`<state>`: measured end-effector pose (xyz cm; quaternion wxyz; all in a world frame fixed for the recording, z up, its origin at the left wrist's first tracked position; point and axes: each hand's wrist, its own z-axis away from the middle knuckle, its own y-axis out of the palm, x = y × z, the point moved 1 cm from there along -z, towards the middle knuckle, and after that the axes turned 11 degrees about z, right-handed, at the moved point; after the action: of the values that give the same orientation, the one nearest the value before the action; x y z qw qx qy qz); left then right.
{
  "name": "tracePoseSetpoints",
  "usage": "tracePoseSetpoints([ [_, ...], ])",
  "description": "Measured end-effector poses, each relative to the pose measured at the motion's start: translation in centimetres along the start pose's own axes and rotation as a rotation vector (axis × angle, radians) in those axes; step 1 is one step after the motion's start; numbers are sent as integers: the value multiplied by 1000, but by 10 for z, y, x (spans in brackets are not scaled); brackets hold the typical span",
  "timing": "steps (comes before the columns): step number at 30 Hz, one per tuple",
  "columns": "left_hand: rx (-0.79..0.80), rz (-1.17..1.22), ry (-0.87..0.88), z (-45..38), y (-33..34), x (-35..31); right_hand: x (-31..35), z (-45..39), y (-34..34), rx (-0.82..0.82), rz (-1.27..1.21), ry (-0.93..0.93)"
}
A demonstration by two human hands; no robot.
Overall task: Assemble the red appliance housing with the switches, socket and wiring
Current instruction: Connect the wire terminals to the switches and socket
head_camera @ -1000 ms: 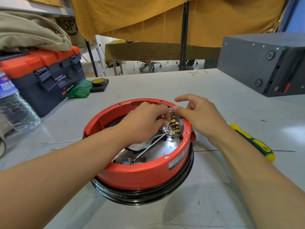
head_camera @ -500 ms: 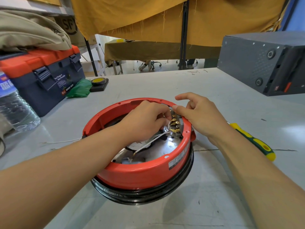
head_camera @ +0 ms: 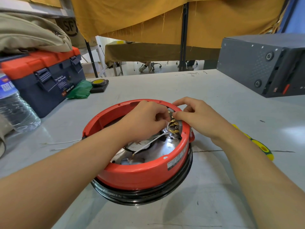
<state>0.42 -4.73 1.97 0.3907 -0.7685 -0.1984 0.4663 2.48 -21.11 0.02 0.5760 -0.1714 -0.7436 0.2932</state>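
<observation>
Two hands work inside the red housing, which sits open side up near the front edge of the desk, about midway along it. At the desk's left edge stand a water bottle and a blue toolbox. The left hand curls its fingers around white wires by the brass terminals at the housing's right inner wall. The right hand pinches thumb and forefinger at the same terminals; what it pinches cannot be told. A yellow-green screwdriver lies right of it, partly hidden by the wrist.
</observation>
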Motion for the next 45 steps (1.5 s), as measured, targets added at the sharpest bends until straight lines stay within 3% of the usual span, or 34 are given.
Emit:
tracePoseSetpoints([
  [8, -10, 19, -18, 1, -3, -7, 1, 0, -2, 7, -48, -6],
  [17, 35, -36, -83, 0, -12, -17, 0, -2, 1, -199, -120, 32],
  [45, 45, -33, -26, -1, 11, -9, -2, -4, 5, -222, -97, 37],
])
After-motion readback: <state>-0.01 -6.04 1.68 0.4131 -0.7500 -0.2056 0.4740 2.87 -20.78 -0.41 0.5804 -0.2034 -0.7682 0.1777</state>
